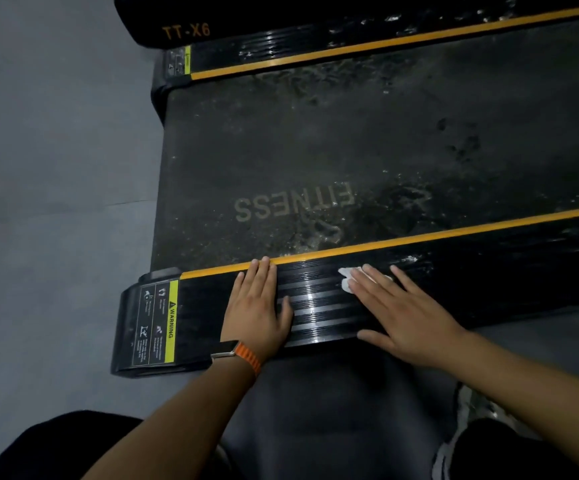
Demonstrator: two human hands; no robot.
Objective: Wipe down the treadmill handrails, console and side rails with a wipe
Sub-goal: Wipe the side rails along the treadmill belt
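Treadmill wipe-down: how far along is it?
The far side rail shows wet streaks, so looks wiped. In hand: right hand presses the wipe flat on the near side rail, left hand resting on it too. Handrails and console are out of view, so cannot tell.

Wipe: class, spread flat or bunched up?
Bunched: the wipe shows crumpled white edges beneath the flat right hand on the side rail.

Dim scene, slightly soft focus; glare streaks on the ribbed side rail (316,306); wide-angle bending toward the edges.
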